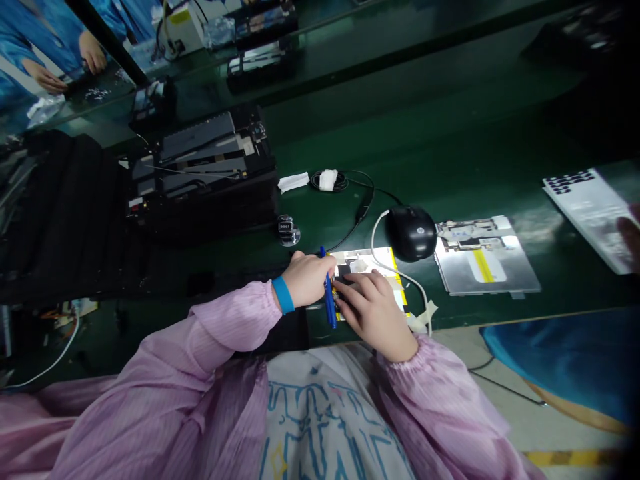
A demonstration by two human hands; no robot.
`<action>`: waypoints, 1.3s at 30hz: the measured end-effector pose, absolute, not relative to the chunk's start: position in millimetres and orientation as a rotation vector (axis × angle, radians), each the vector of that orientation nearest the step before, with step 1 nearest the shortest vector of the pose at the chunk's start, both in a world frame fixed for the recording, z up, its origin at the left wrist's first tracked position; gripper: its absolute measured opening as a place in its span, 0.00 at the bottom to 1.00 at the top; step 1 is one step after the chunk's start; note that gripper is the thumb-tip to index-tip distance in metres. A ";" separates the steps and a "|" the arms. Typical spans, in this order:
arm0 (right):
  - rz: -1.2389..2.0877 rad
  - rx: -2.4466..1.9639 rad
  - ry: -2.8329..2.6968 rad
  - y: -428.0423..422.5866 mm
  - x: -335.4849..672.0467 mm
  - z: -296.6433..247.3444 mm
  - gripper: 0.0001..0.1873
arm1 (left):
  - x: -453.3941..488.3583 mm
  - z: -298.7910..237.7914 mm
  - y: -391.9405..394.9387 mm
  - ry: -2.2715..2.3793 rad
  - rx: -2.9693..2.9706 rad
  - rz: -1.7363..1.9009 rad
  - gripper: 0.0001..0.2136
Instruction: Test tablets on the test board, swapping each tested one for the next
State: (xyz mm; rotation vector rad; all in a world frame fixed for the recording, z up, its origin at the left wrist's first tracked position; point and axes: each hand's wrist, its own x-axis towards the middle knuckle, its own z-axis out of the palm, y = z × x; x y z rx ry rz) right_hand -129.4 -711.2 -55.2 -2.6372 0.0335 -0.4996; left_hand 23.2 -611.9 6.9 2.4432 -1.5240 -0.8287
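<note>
My left hand (307,279), with a blue band on the wrist, is closed around a slim blue pen (331,310). The pen stands nearly lengthwise over the left edge of a flat device panel with yellow-taped edges (395,261). My right hand (373,307) lies over the same panel, fingers stretched out and apart, their tips close to the pen and the panel's left edge. Both hands cover much of the panel. A white cable (376,233) crosses its right side, with a piece of tape on its lower end.
A black mouse (413,233) sits beside a second metal panel (493,267). To the left stand stacked device parts (210,167) and a small counter (287,231). A coiled black cable (330,180) lies behind. White sheets (590,213) are at far right, near another person's hand (629,233).
</note>
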 end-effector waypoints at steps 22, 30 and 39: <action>-0.370 -1.570 0.281 -714.3 -140.8 -20.2 0.14 | -1.5 43.6 -603.9 -1.276 1.966 -0.980 0.08; -0.606 -1.888 0.395 -712.8 -138.3 -43.7 0.08 | 10.1 34.2 -597.1 -1.274 2.187 -0.880 0.05; -0.637 -2.334 0.082 -711.3 -144.3 -60.2 0.11 | 9.6 23.1 -601.9 -1.478 2.391 -0.885 0.05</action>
